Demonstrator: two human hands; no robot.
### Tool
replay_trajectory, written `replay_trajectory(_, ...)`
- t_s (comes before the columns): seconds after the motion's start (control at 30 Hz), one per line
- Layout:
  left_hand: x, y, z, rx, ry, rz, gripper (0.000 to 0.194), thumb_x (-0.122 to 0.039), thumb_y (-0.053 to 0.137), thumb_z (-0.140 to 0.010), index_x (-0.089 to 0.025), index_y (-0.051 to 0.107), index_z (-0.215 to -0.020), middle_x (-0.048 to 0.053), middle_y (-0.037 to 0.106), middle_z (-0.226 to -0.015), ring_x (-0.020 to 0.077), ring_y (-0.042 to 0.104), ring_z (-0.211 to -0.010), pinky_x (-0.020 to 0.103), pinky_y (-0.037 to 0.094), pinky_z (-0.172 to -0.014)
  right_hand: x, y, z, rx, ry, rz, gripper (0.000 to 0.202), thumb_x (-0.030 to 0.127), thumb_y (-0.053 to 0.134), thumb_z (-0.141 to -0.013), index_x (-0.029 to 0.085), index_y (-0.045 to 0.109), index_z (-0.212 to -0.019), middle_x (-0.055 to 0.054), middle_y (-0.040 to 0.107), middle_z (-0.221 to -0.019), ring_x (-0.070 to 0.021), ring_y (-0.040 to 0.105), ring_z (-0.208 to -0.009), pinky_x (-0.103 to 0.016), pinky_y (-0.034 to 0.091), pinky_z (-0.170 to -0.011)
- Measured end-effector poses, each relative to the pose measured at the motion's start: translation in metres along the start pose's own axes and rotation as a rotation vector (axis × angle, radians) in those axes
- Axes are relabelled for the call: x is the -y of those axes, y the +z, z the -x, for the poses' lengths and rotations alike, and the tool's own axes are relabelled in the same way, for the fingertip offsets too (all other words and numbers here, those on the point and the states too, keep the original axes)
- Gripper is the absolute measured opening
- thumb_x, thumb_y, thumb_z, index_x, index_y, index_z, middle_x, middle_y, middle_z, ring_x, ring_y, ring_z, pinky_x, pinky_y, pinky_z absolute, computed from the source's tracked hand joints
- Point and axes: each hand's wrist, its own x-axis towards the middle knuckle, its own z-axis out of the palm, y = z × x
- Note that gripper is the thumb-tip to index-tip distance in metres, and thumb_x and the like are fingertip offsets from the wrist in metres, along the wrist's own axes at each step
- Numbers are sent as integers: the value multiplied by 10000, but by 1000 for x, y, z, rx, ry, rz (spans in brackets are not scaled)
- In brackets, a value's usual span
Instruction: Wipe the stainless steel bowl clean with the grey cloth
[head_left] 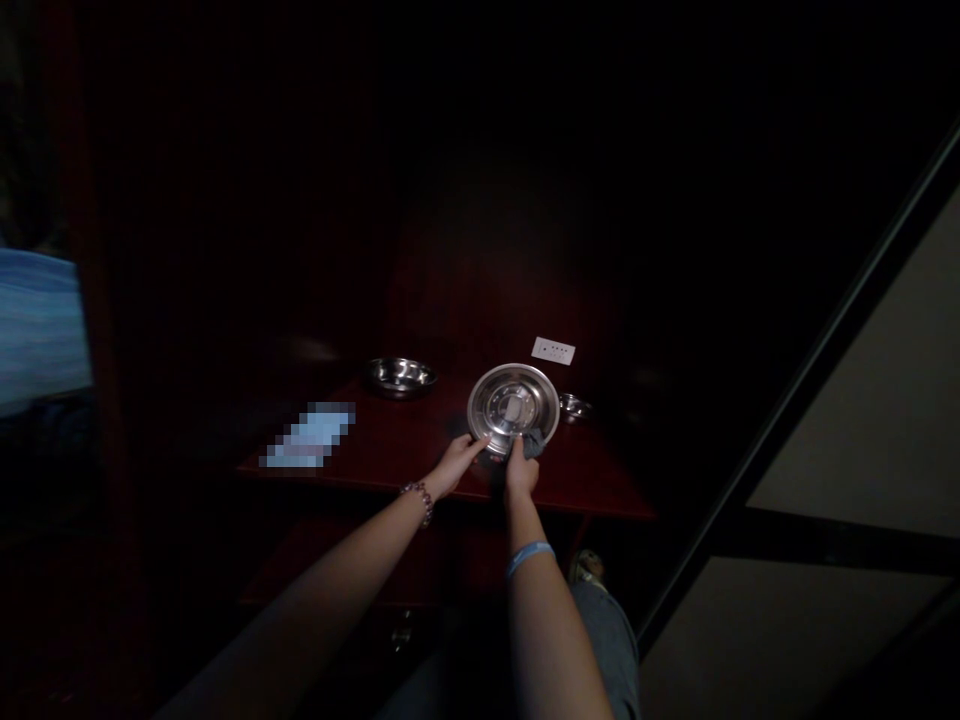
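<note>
A shiny round metal bowl [514,385] is tilted up toward me above the dark red shelf [420,455]. My left hand [456,466] grips its near rim at the lower left, thumb on the inside. At the lower right of the rim is my right hand [521,468], closed, with its thumb pointing up and a crumpled dark grey cloth [533,443] bunched against the bowl. The undersides of my fingers are hidden behind the rim. Another metal bowl [401,376] rests on the shelf to the left. Behind the held bowl, on the right, a smaller metal bowl [576,407] is partly covered.
A blurred-out bluish rectangle [311,436] lies at the shelf's left front. On the back wall is a white label [553,350]. A dark-framed pale panel [862,420] slants along the right side. My knee [606,640] is below the shelf's front edge.
</note>
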Motion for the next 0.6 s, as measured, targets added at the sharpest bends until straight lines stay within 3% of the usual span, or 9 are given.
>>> replay_trajectory(0.23,6,-3,-5,73,30,-13,392,-480,847,-719,-157,770,-926,114,789,-934,246,689,-897,335,491,-812,-4,4,-6,43,56,-69,600,582,530,-970,49,798,-1025,-236,792,-970,-312,774,-1020,-303,579,-777)
replay_trajectory(0.47,4,-2,-4,70,7,1,391,-477,819,-764,-162,747,-984,119,789,-982,250,712,-893,347,497,-814,-3,11,-7,80,43,-64,575,567,534,-970,63,799,-1052,-204,801,-963,-288,776,-1014,-281,582,-774)
replay_trajectory(0.6,3,-1,-2,49,-23,46,429,-448,829,-776,-194,706,-1097,101,770,-1112,234,716,-944,353,499,-880,-3,11,-10,75,-10,-60,548,536,547,-967,60,802,-1060,-190,803,-926,-286,784,-946,-290,589,-744)
